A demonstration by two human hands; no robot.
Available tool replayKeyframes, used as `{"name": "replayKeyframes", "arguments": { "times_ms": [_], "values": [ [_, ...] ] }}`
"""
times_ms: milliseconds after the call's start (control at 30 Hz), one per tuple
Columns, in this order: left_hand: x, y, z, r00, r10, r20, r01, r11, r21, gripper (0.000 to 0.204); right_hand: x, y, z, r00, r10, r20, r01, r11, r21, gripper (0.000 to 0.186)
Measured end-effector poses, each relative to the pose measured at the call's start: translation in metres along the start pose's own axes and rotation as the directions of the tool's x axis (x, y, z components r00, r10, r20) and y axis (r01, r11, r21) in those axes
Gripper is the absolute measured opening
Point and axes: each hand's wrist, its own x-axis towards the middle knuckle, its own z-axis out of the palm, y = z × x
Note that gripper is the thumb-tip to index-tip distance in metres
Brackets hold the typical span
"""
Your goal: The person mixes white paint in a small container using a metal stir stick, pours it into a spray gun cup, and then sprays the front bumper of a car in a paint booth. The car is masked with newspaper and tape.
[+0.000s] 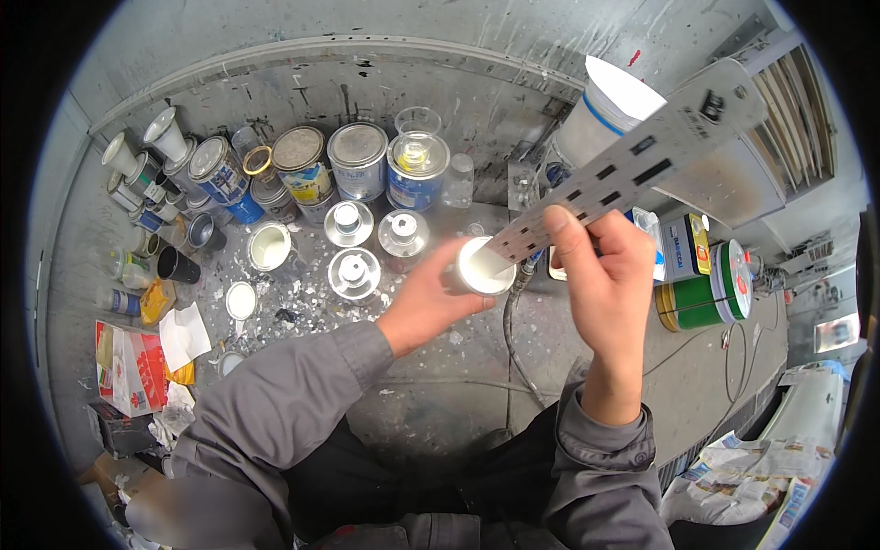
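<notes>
My left hand is closed around a small cup of white liquid at the centre of the view, its fingers slightly blurred. My right hand grips a long, flat grey strip with dark rectangular markings, held slanting, with its lower end in the cup. Just left of the cup stand silver lidded cans with raised spouts, and farther left an open tin with white contents. A dark hose runs down behind the cup.
Paint cans line the back wall, with cups and a red-white box at the left. A white funnel-shaped container stands behind the strip. Rectangular and round cans sit right, near cables. Crumpled paper lies lower right.
</notes>
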Motion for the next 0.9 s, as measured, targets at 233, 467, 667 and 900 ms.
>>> {"name": "replayKeyframes", "arguments": {
  "times_ms": [233, 467, 667, 900],
  "values": [
    [-0.002, 0.001, 0.004, 1.000, 0.029, -0.003, -0.029, 0.999, -0.017, 0.079, 0.001, -0.004, 0.005, 1.000, -0.012, -0.002, 0.012, 0.999, -0.044, 0.008],
    [-0.001, -0.002, 0.003, 1.000, 0.020, -0.017, -0.019, 0.999, 0.048, 0.078, 0.000, -0.012, 0.014, 0.997, -0.044, 0.068, 0.043, 0.999, 0.026, 0.007],
    [0.000, 0.001, 0.002, 1.000, 0.015, 0.005, -0.015, 1.000, 0.015, 0.077, 0.002, -0.008, -0.004, 0.980, 0.005, 0.198, -0.008, 1.000, 0.017, 0.010],
    [0.000, 0.001, 0.003, 0.999, 0.050, 0.013, -0.050, 0.999, 0.002, 0.077, 0.009, -0.002, -0.014, 0.977, -0.098, 0.189, 0.100, 0.995, 0.002, 0.012]
  ]
}}
